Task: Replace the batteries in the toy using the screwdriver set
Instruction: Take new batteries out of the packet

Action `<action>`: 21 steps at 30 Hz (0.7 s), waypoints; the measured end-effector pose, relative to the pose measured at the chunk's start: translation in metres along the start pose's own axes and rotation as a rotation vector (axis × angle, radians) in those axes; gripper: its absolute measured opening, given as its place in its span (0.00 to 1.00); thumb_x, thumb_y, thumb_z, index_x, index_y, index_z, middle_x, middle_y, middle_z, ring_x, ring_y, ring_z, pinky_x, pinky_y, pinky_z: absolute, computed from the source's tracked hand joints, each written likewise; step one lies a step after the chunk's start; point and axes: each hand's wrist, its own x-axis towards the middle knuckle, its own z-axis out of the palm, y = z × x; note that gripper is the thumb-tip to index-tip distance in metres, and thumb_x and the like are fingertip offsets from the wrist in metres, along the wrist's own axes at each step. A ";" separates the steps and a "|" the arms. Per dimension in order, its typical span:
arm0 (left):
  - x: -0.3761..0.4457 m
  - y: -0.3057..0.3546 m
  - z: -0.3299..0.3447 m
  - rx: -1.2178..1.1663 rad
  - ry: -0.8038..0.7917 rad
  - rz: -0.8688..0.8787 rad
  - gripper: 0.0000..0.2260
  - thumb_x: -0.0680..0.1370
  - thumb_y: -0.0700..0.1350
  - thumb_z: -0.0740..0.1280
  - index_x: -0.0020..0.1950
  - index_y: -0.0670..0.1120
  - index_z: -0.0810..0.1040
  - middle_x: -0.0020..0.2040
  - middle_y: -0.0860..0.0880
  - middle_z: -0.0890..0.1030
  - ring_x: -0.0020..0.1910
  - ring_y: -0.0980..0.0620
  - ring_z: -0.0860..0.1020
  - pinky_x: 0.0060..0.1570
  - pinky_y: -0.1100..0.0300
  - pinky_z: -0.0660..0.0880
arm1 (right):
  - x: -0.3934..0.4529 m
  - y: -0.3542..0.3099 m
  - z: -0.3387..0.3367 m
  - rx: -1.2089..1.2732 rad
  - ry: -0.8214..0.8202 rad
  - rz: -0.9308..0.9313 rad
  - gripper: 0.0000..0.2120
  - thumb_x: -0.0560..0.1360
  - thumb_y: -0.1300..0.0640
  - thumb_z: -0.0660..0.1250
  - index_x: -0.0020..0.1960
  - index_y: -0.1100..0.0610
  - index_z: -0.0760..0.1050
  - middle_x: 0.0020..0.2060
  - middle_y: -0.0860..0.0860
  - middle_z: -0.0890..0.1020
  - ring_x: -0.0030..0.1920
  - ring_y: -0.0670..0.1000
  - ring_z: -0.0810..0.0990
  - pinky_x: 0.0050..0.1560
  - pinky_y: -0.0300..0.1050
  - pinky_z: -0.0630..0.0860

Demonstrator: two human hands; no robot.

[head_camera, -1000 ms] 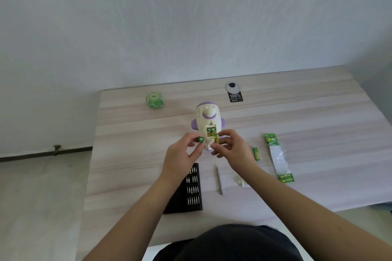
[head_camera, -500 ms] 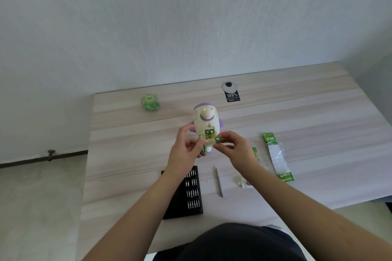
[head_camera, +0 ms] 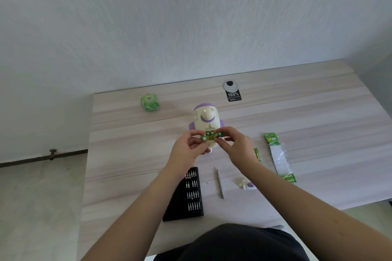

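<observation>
1. A pale wood table stands against a white wall; grey floor lies at 9 o'clock.
2. A green packet sits at 11 o'clock of the toy.
3. The black bit case lies at 6 o'clock.
4. The left hand pinches a green battery.
5. The white and purple toy is mid-table, its lower part hidden by both hands.
6. The right hand pinches another battery.
7. The screwdriver, a small cover, a loose battery and a wrapper lie at 4 o'clock.

White-and-purple toy, green batteries, black bit case
</observation>
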 end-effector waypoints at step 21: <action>0.024 -0.020 0.000 0.923 0.083 0.591 0.12 0.74 0.43 0.72 0.56 0.48 0.80 0.47 0.54 0.81 0.42 0.53 0.78 0.39 0.62 0.75 | 0.008 0.006 0.004 -0.266 0.032 -0.249 0.10 0.73 0.58 0.71 0.54 0.53 0.78 0.44 0.45 0.81 0.45 0.44 0.78 0.44 0.33 0.72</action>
